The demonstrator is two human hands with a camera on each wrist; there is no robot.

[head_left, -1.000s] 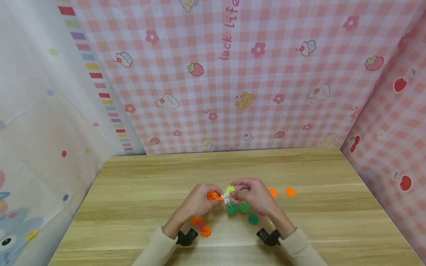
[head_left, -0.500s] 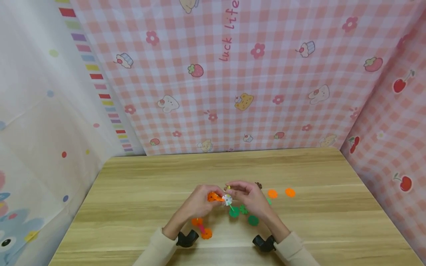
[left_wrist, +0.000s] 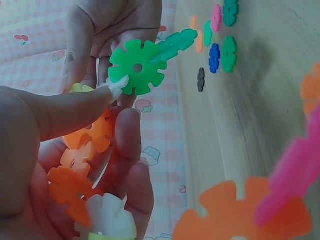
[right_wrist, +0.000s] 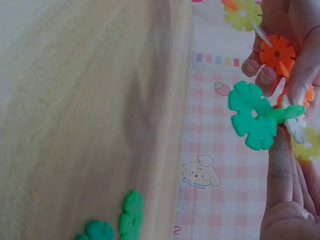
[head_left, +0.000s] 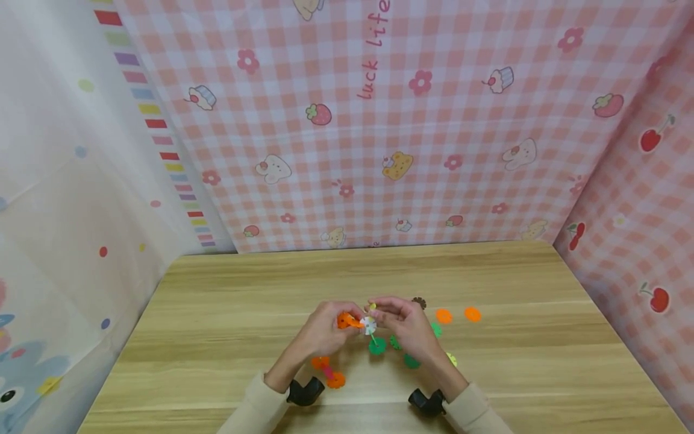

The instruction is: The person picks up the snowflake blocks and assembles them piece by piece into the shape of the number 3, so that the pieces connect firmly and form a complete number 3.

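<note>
In the head view, my left hand [head_left: 329, 328] grips a linked string of notched plastic flower discs. Orange discs [head_left: 344, 320] lie within its fingers, and a white disc [head_left: 368, 326] shows at the fingertips. From the white one a green disc [head_left: 377, 345] hangs on a green link; the left wrist view shows this green disc [left_wrist: 127, 65] face-on beyond the left thumb [left_wrist: 75, 111]. My right hand [head_left: 405, 325] pinches a yellow disc [head_left: 372, 306] right at the white disc, seen nearly edge-on. In the right wrist view, the yellow disc [right_wrist: 307, 145] sits beside the right fingers [right_wrist: 280, 175].
A joined orange and pink disc piece [head_left: 328, 372] lies beside the left forearm. Loose discs lie around the right hand: brown [head_left: 419, 302], orange [head_left: 444, 316], another orange [head_left: 473, 314], green [head_left: 412, 360] and yellow [head_left: 452, 359]. A patterned curtain [head_left: 379, 132] stands behind the table.
My right hand has shifted slightly left and turned the yellow disc from face-on to nearly edge-on, uncovering the brown disc. My left hand stays almost in place with the string.
</note>
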